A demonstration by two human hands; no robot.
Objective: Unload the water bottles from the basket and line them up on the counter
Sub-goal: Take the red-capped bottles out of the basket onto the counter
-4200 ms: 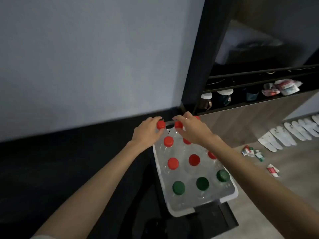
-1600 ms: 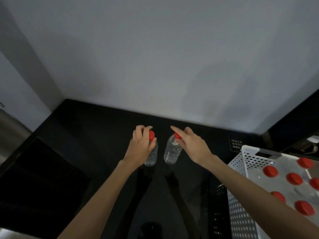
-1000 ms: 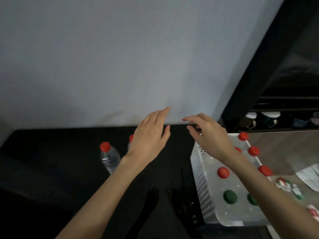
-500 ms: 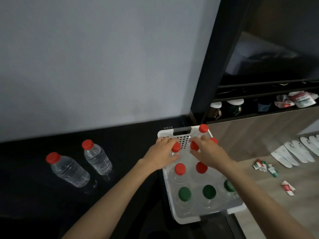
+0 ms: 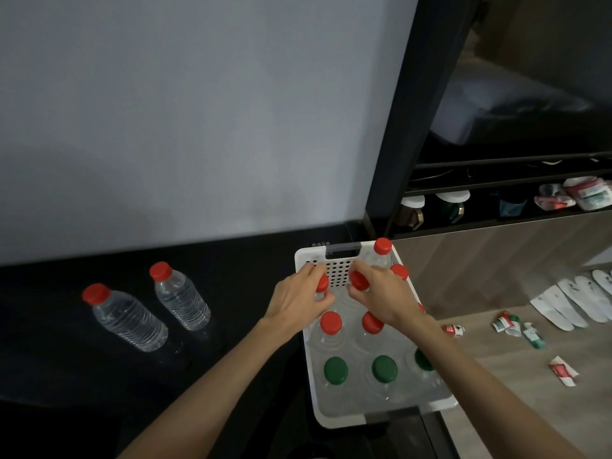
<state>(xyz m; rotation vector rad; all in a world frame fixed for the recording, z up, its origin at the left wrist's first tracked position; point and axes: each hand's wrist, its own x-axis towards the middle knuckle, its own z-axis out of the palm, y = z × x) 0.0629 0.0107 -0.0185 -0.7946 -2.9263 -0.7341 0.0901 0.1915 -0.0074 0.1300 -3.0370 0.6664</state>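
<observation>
A white perforated basket (image 5: 341,415) sits at the right end of the black counter (image 5: 66,376), packed with clear water bottles, several red-capped and three green-capped (image 5: 384,368). My left hand (image 5: 298,301) is closed around the neck of a red-capped bottle (image 5: 322,282) in the basket's far row. Beside it, my right hand (image 5: 381,294) grips another red-capped bottle (image 5: 359,281). Two red-capped bottles (image 5: 127,318) (image 5: 180,298) stand side by side on the counter to the left.
A grey wall backs the counter. A black post (image 5: 397,127) rises right of the basket, with shelves holding jars and packets (image 5: 586,193) behind. The wooden floor on the right holds small tubes (image 5: 516,329) and white slippers (image 5: 576,299).
Since the two bottles were set down on the counter, both hands came back to the basket and closed on two more red-capped bottles; in the last half second they barely moved.
</observation>
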